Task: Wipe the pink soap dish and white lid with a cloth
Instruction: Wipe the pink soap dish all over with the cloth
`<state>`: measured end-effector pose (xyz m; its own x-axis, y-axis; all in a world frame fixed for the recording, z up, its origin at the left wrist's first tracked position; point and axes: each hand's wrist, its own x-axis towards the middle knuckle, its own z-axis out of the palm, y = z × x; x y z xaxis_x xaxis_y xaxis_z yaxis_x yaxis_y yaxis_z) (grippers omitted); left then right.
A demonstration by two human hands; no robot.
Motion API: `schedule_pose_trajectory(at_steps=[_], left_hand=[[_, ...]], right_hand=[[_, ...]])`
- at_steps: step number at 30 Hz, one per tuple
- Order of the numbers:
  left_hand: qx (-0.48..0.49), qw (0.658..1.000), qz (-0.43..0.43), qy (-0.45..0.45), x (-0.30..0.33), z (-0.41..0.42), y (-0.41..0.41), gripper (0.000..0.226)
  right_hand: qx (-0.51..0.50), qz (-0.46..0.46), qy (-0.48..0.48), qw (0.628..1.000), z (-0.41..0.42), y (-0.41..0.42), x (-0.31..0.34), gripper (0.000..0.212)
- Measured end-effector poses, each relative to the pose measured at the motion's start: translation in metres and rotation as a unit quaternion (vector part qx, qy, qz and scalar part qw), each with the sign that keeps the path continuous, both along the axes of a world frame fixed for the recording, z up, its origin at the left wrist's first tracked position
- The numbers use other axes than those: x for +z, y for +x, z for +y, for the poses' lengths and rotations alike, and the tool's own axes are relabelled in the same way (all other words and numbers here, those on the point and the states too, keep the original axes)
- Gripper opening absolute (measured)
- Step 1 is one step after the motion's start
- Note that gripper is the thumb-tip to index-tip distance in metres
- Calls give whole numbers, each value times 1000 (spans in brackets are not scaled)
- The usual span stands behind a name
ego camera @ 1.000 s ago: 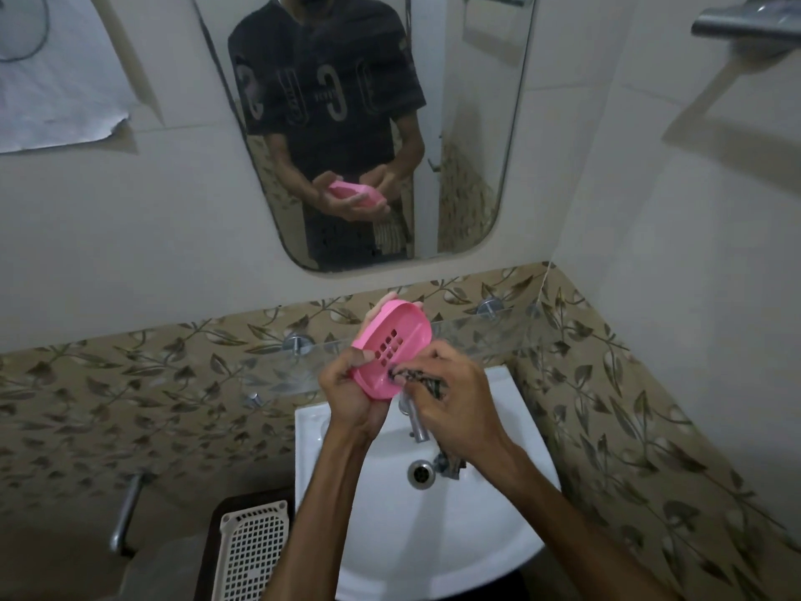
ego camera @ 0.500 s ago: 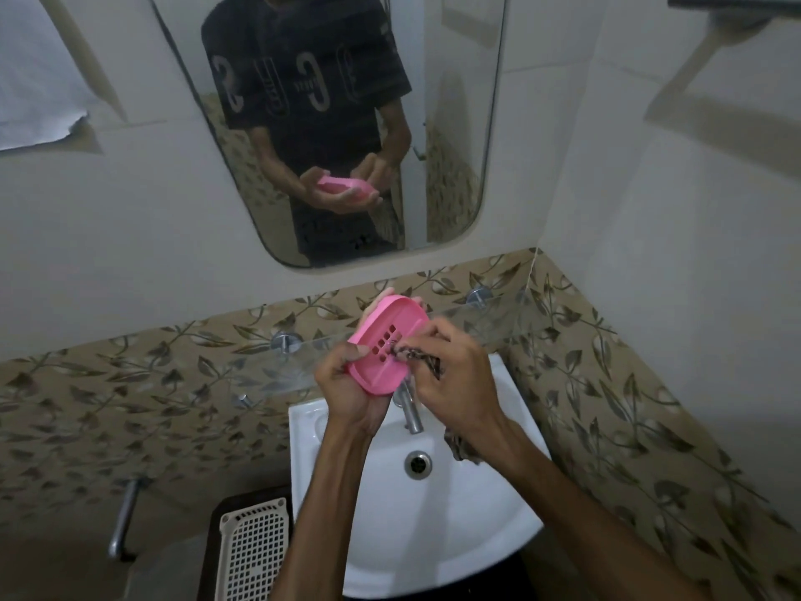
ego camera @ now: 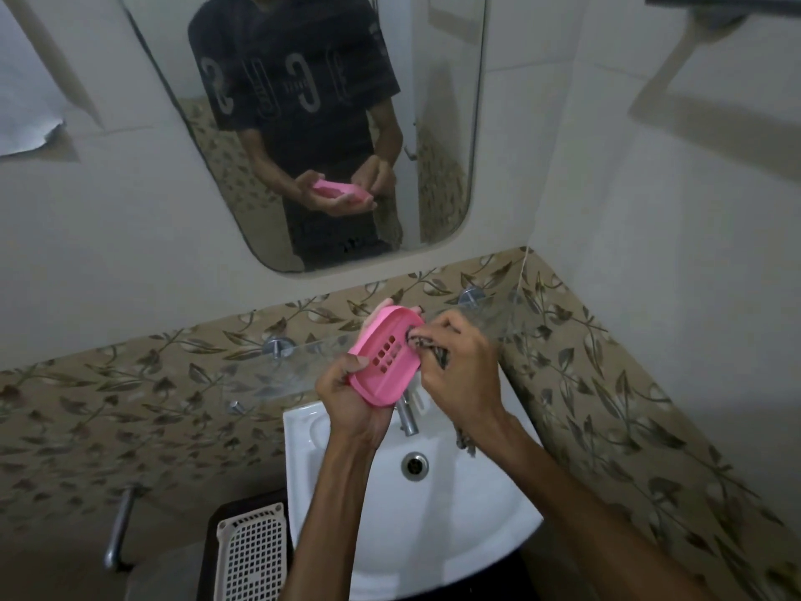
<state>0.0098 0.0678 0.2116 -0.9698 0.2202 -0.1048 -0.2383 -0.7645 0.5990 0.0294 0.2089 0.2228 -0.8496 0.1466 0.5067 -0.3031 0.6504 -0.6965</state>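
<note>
I hold the pink slotted plastic soap dish (ego camera: 387, 357) above the white basin (ego camera: 485, 505), my left hand (ego camera: 351, 392) curled under its near-left end. Its long axis tilts from near-left up to far-right. My right hand (ego camera: 459, 366), just right of it, pinches the dark patterned cloth (ego camera: 427, 345) against the far-right rim. There is open room over the basin; the metal tap (ego camera: 407, 416) sits directly below.

Pink slotted plastic soap dish (ego camera: 387, 357): one
Dark patterned cloth (ego camera: 433, 350): one
Bare hands: two, left hand (ego camera: 352, 394), right hand (ego camera: 460, 370)
White ceramic basin (ego camera: 459, 505): one
White perforated plastic basket (ego camera: 250, 553): one
Rounded wall mirror (ego camera: 442, 123): one
</note>
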Motion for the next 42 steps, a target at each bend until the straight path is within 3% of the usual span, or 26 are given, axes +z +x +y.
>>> schedule_pose_trajectory(at_steps=[3, 6, 10, 13, 16, 20, 23, 29, 36, 42], left_hand=[[9, 1000, -4, 7, -1, -3, -1, 49], [2, 1000, 11, 3, -1, 3, 2, 50], [18, 1000, -6, 7, -2, 2, 2, 45], [13, 1000, -4, -3, -1, 4, 3, 45], [17, 999, -11, 33, -2, 4, 3, 44], [17, 999, -23, 17, -2, 7, 3, 47], [24, 999, -31, 12, 0, 5, 2, 41], [13, 999, -18, -33, 3, 7, 0, 53], [37, 997, 17, -71, -5, 4, 1, 49], [4, 992, 90, -94, 3, 2, -9, 62]], right_hand=[[65, -9, 27, 997, -4, 4, -1, 16], [-20, -8, -17, 1000, 1, -4, 0, 17], [46, 2, -6, 999, -7, 0, 3, 17], [-1, -11, -27, 1000, -2, -8, 6, 16], [81, -4, 8, 997, -7, -4, 6, 17], [47, -4, -10, 999, -2, -6, 3, 19], [97, 3, 26, 995, -4, -2, 3, 19], [-1, 28, 86, 996, 12, -20, 18, 15], [4, -100, 131, 986, 7, -7, 0, 7], [-26, -79, 114, 990, 5, -13, 6, 8]])
